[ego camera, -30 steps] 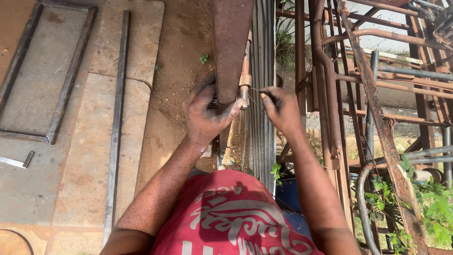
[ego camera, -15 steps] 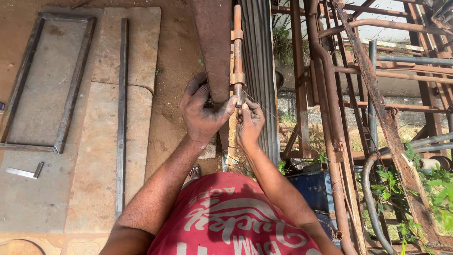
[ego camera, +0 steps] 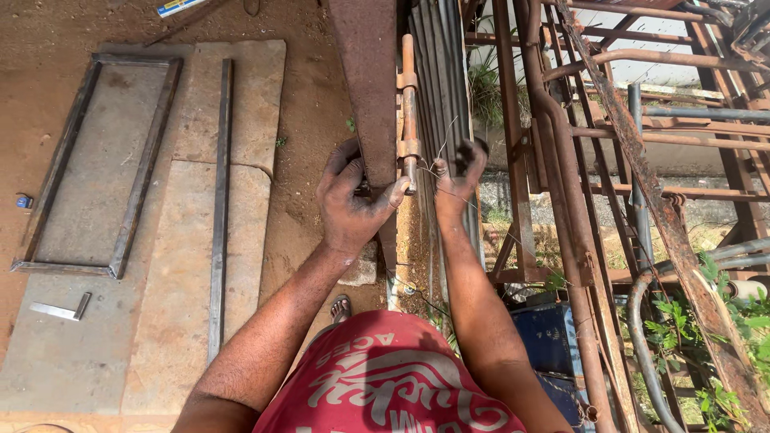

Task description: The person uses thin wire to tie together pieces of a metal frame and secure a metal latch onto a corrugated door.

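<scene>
My left hand (ego camera: 350, 205) grips the edge of a rusty steel plate (ego camera: 365, 88) that stands upright in front of me, thumb pressed near the lower end of an orange-brown slide bolt (ego camera: 408, 112) fixed to it. My right hand (ego camera: 457, 176) is just to the right of the bolt, fingers pinched on a thin wire (ego camera: 443, 144) that runs up and down past the bolt. A corrugated grey sheet (ego camera: 441, 72) stands behind the bolt.
A rectangular steel frame (ego camera: 96, 168) and a long flat bar (ego camera: 219, 200) lie on stone slabs at left. A small steel angle piece (ego camera: 64, 309) lies near them. Rusty pipes and frames (ego camera: 609, 160) are stacked at right, with plants below.
The view has shifted, so more of the bolt shows. My right hand moved from touching the bolt to slightly right of it, now pinching the wire. The left hand keeps its grip.
</scene>
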